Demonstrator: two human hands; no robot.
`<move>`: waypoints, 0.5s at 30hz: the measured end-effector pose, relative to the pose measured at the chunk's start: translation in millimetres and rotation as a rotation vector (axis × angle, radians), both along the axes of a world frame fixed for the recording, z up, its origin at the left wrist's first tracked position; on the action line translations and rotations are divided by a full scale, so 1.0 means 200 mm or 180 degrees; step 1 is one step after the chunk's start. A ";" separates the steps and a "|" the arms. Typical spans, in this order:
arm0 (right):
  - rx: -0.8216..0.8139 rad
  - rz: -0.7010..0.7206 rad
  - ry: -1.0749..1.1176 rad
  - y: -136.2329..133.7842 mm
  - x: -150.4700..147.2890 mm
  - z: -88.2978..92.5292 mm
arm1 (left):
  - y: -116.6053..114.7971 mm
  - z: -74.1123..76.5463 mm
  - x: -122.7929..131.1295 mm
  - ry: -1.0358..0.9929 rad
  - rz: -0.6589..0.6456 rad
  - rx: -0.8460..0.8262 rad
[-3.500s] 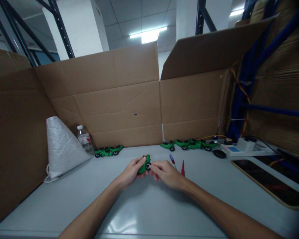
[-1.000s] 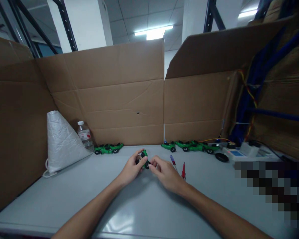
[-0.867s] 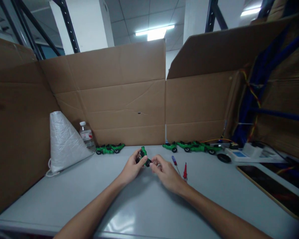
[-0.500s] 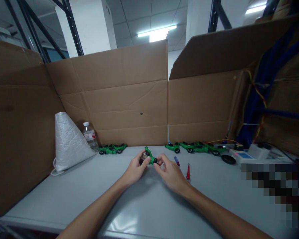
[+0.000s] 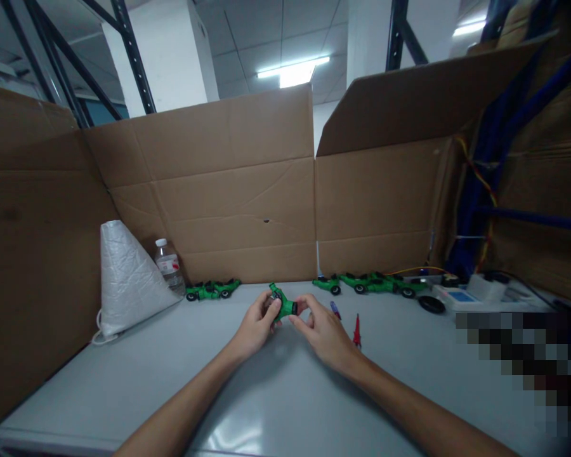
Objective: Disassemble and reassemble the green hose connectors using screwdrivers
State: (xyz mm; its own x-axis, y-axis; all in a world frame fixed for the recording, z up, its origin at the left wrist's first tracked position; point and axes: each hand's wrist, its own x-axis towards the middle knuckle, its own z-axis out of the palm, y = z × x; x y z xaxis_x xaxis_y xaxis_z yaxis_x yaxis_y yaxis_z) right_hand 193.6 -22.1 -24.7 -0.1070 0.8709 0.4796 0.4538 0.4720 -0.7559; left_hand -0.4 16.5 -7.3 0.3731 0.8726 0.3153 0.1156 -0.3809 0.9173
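Observation:
Above the table, my left hand [image 5: 257, 322] grips a green toy car [image 5: 284, 307] between thumb and fingers. The toy is tilted, with black parts on its right end. At that end, the thumb and fingertips of my right hand [image 5: 320, 325] are pinched against a black part, perhaps a wheel; the fingers hide some of it. Just beyond my right hand lie a small blue-purple tool or pen [image 5: 335, 310] and a red pointed tool [image 5: 357, 331], whose exact kinds I cannot make out.
Green toy cars [image 5: 212, 289] stand at the back left, and several more [image 5: 379, 283] at the back right. A silvery cone-shaped bag [image 5: 128, 282] and a water bottle [image 5: 170, 266] are at left. A black ring [image 5: 431, 304] and power strip [image 5: 480, 298] sit right; cardboard [image 5: 242, 216] walls the table.
The toy car has turned in my hands, so more of its green body faces me. Both hands stay close together around it. The whole view has shifted slightly.

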 end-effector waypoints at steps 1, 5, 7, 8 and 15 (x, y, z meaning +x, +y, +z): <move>0.0017 0.0005 -0.0043 0.00 0.00 0.00 | 0.00 0.00 0.00 0.0004 0.0007 0.0011; 0.0103 0.0065 -0.0145 0.01 0.00 -0.02 | -0.01 0.00 0.00 0.0025 -0.0026 0.0055; 0.0162 0.0090 -0.0193 0.01 0.00 -0.02 | -0.01 0.00 0.00 0.0042 -0.0055 0.0076; 0.0183 0.0092 -0.0214 0.01 0.00 -0.02 | -0.02 0.00 0.00 0.0058 -0.0070 0.0090; 0.0135 0.0076 -0.0156 -0.02 -0.01 0.01 | -0.01 0.00 -0.02 0.0126 -0.0019 0.0239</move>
State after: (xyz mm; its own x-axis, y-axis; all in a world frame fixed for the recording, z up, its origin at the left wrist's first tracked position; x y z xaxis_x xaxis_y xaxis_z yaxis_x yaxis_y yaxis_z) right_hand 191.9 -26.2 -22.2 -0.1518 0.8468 0.5098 0.4779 0.5144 -0.7121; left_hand -3.5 14.7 -8.2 0.3917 0.8447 0.3646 0.1489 -0.4493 0.8809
